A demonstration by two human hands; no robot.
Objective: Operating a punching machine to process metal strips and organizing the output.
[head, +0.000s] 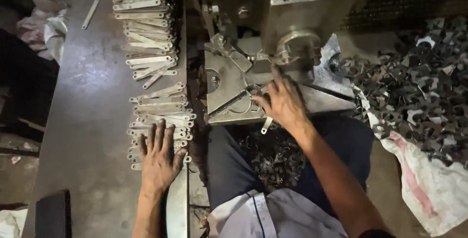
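Note:
My left hand [157, 159] lies flat, fingers spread, on a pile of flat metal strips [158, 116] at the right edge of a grey metal bench [87, 111]. My right hand [282, 102] reaches onto the die plate [229, 89] of a press machine [292, 14], fingers bent around a narrow metal strip [266, 125] whose end sticks out below the hand. Similar strips [146, 28] lie stacked in a long row further up the bench.
A heap of dark punched metal scraps [419, 87] lies on a white sack [429, 184] at the right. More scraps [275, 157] fill my lap between my legs. One loose strip [90, 13] lies on the bench's far left.

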